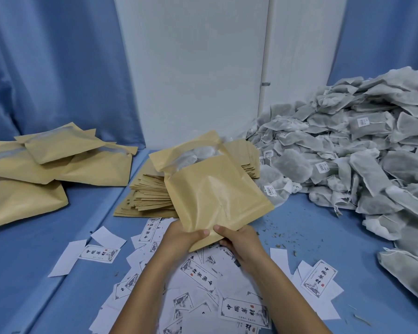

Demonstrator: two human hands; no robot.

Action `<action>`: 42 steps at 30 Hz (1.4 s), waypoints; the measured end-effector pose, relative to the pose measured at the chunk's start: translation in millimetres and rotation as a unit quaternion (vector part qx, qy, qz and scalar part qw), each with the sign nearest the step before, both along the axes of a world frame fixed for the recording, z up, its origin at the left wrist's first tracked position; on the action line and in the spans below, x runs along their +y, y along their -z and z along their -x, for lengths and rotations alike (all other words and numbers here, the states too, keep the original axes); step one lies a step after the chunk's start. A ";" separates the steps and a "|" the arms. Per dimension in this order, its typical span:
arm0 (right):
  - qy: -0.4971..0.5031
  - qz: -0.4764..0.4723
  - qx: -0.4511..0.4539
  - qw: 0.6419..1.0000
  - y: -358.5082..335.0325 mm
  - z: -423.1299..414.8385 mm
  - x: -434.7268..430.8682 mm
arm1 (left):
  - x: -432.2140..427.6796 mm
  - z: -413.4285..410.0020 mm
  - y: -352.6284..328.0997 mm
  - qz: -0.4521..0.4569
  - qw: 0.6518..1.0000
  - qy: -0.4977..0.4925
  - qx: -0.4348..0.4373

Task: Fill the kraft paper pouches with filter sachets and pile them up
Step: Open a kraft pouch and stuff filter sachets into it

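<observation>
Small packing workroom, heaped filter sachets (362, 150), stacked kraft pouches (150, 191), scattered labels (198, 276)

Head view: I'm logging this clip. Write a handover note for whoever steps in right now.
Left hand and right hand: each grip is on the bottom edge of one brown kraft paper pouch, held tilted above the table. Pale sachets show through its top.
Done: a pile of bulging kraft pouches lies far left.
Left: a stack of flat empty kraft pouches behind the held one, and a heap of grey filter sachets at right.
White printed paper labels litter the blue table.
</observation>
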State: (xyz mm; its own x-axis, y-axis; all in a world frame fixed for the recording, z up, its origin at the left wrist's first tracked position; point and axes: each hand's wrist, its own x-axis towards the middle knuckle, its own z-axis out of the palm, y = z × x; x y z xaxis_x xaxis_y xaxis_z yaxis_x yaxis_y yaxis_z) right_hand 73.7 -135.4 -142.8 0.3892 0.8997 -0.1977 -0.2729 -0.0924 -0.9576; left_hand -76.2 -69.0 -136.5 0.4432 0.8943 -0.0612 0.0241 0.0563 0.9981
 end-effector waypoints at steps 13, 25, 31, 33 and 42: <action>0.050 -0.015 0.008 0.999 1.8 -2.6 4.0 | 6.3 1.1 4.6 0.048 0.998 0.018 -0.040; 0.024 -0.014 0.026 0.999 8.5 9.3 6.9 | 1.0 -3.5 2.8 -0.067 0.995 -0.004 0.069; 0.062 -0.033 0.079 0.994 5.6 -1.8 4.4 | 3.7 1.4 3.6 -0.055 0.995 0.007 0.078; 0.058 -0.040 0.109 0.992 2.7 -2.7 4.1 | 4.5 2.8 1.9 -0.066 0.994 0.012 0.081; 0.152 -0.065 0.169 0.972 -8.0 -32.9 -2.0 | 4.4 5.7 -1.8 -0.088 0.991 0.007 0.097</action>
State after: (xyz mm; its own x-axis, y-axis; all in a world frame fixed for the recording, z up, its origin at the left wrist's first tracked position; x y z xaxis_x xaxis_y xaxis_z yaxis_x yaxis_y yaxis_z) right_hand 106.6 -137.4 -134.8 0.5738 0.7789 -0.2529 -0.5699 0.1581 -0.8063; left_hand -82.0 -64.7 -134.7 0.4517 0.8921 0.0103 0.2159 -0.1205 0.9690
